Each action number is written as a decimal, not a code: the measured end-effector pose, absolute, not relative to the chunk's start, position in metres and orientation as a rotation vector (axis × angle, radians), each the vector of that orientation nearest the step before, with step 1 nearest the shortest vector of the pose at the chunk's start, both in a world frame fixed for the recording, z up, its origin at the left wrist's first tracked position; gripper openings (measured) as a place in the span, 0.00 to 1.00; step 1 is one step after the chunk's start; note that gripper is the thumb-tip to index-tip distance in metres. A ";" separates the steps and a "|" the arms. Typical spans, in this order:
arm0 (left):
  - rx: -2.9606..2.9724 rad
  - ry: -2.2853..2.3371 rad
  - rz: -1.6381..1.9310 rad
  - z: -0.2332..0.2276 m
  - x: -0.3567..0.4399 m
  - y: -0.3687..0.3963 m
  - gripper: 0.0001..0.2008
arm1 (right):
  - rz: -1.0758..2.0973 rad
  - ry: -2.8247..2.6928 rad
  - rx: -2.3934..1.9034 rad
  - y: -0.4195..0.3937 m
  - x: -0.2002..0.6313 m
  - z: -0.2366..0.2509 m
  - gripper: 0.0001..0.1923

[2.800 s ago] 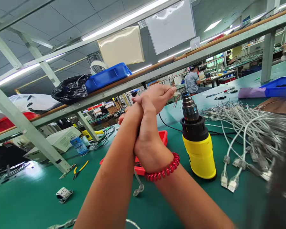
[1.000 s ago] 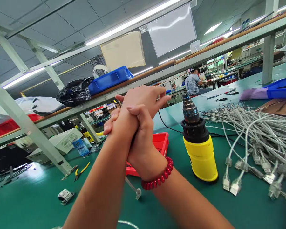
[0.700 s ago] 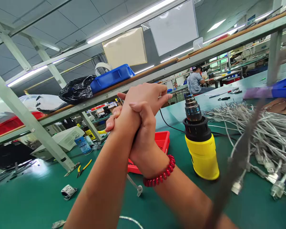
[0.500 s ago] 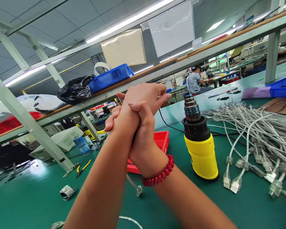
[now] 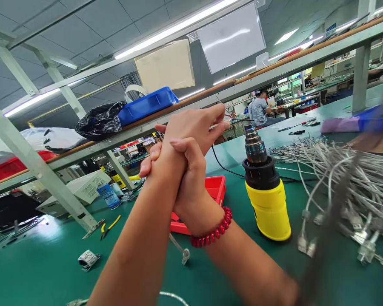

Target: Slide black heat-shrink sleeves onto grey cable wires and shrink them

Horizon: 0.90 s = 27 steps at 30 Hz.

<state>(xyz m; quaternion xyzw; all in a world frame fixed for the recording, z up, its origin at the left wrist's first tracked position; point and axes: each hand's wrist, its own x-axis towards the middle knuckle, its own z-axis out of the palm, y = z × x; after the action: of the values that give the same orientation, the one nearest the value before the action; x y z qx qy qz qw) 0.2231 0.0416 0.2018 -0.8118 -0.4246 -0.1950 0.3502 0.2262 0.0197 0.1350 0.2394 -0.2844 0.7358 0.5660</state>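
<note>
My right hand (image 5: 191, 182), with a red coiled band (image 5: 212, 231) round its wrist, wraps round my left wrist, thumb on top and fingertips showing on the far side. My left hand (image 5: 191, 127) is raised, back towards me, its thumb and a finger apart at the right and nothing visible in it; its other fingers are mostly hidden. Behind and below my forearms lies a red tray (image 5: 215, 187), partly covered. To the right stands a yellow and black hot-air gun (image 5: 268, 204), stepped metal nozzle up. A clear-ended cable (image 5: 178, 248) lies near my wrists.
A heap of grey USB cables (image 5: 347, 170) lies at the right, partly behind a dark blurred strip (image 5: 332, 225) I cannot make out. Yellow-handled cutters (image 5: 110, 225) and a blue can (image 5: 109, 195) are at left. A shelf beam holds a blue bin (image 5: 150, 106).
A dark blurred strip has come in at the right, across the cables. My hands keep the same clasp, and the view has shifted slightly. Another person shows at the far right edge.
</note>
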 end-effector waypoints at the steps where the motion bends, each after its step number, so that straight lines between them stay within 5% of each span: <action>1: -2.091 -1.110 -0.500 0.202 0.223 0.041 0.10 | 1.730 -0.665 0.567 0.020 0.226 0.135 0.22; 27: -1.991 -1.090 -0.399 0.201 0.225 0.035 0.09 | 1.733 -0.698 0.676 0.023 0.223 0.135 0.19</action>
<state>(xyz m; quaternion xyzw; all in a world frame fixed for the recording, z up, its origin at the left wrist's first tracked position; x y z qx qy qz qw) 0.2252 0.0347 0.2012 -0.7894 -0.4320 -0.1582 0.4066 0.2233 0.0231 0.1352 0.2852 -0.2942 0.7308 0.5459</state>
